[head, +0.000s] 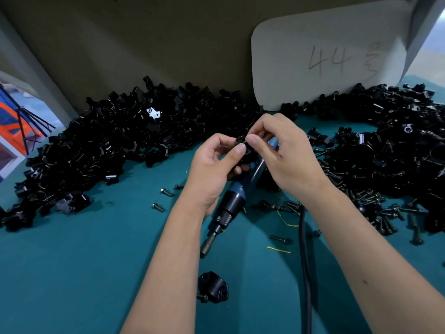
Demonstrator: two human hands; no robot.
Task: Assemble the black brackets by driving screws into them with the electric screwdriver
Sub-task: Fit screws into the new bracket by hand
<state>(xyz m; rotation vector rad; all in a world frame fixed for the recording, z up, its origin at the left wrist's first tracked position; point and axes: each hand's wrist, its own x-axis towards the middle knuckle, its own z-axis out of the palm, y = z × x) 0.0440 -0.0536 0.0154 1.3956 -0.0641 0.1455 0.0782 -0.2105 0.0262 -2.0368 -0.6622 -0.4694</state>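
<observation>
teal cloth covers the table (84,273), with a brown cardboard wall (144,44) standing along its far edge and a pale card (325,56) marked "44" leaning against it. a big heap of brackets (96,141) spreads over the far left of the table, and a second heap (397,141) fills the far right, mixed with a scatter of dark screws (375,201) along its near edge. 3 loose screws (166,192) lie apart on the cloth left of the forearms, and 1 more (280,239) lies between the arms.

both hands meet above the middle of the table. the left hand (212,169) is curled around a small black bracket (243,156), thumb pressed on top of it, most of the part hidden by the fingers. the right hand (286,155) pinches a small screw (240,140) between thumb and forefinger, right at the bracket's top.

the electric screwdriver (231,201) lies on the table under the hands, blue body partly hidden by them, its metal tip pointing toward the person. its black cable (304,261) runs down along the right forearm. a single bracket with a screw in it (213,286) sits on the cloth close to the person, between the forearms. some yellow wire scraps (279,249) lie near the cable.
</observation>
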